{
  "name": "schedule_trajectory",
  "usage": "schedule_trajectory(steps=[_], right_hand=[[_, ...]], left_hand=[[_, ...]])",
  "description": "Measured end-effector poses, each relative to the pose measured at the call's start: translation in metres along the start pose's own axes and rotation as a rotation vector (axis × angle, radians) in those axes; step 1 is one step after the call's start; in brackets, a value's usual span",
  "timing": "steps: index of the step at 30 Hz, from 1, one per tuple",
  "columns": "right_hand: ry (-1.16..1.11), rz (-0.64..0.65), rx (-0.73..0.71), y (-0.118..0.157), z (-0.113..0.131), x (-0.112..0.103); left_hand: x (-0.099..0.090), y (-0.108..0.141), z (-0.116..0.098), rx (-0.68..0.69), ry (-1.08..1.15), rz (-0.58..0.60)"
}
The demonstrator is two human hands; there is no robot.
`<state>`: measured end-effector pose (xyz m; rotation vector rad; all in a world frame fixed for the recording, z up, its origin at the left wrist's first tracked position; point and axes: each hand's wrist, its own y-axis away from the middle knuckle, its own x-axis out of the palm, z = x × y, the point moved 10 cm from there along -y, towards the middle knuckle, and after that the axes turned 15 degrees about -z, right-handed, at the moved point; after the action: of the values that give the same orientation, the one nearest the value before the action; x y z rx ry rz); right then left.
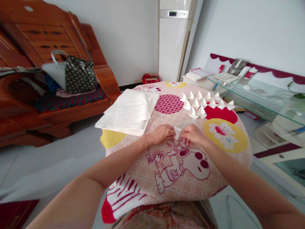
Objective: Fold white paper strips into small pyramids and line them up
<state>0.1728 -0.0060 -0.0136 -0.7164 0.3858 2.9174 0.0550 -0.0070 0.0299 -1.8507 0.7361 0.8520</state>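
Observation:
A small folded white paper [177, 132] is held between my two hands above the middle of the cloth-covered table. My left hand [163, 134] is closed on its left side, fingers pressed together. On the right edge, my right hand [192, 135] pinches the same paper with the fingertips. Several folded white paper pieces with pointed tips [195, 103] stand in rows beyond my right hand. A stack of white sheets [130, 111] lies at the table's left, the top sheet bearing faint print.
The patterned cloth [143, 187] covers the round table. To the right stands a glass-topped cabinet [262, 98] with papers and metal containers. A wooden bench [57, 117] holding bags [79, 74] is at the left. A white upright unit [172, 47] stands behind.

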Motion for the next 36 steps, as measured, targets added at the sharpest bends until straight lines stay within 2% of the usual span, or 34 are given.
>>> schedule_trajectory(steps=[2, 4, 6, 8, 12, 23, 27, 32, 36], right_hand=[[0.088, -0.164, -0.321, -0.004, 0.028, -0.024], [0.168, -0.222, -0.626, 0.003, 0.052, -0.031], [0.270, -0.200, -0.822, 0.010, 0.061, -0.024], [0.372, -0.131, -0.916, 0.013, 0.059, -0.009], [0.466, -0.065, -0.992, 0.017, 0.048, 0.009], [0.451, -0.159, -1.127, 0.026, 0.048, 0.005], [0.493, -0.195, -1.164, 0.032, 0.050, 0.007], [0.564, -0.170, -1.134, 0.036, 0.046, 0.014], [0.514, -0.163, -1.020, 0.032, 0.046, 0.012]], left_hand=[[0.001, 0.002, 0.001, 0.002, 0.006, -0.012], [0.001, 0.004, 0.002, -0.001, 0.015, -0.025], [0.001, 0.006, 0.002, -0.006, 0.013, -0.030], [0.000, 0.007, 0.002, -0.009, 0.002, -0.032], [-0.003, 0.007, 0.003, -0.009, -0.010, -0.070], [-0.008, 0.007, 0.002, -0.006, 0.000, -0.100], [-0.006, 0.008, -0.004, -0.022, -0.154, -0.025], [-0.002, 0.013, -0.009, -0.095, -0.294, 0.062], [-0.005, 0.014, -0.001, -0.204, -0.244, 0.029]])
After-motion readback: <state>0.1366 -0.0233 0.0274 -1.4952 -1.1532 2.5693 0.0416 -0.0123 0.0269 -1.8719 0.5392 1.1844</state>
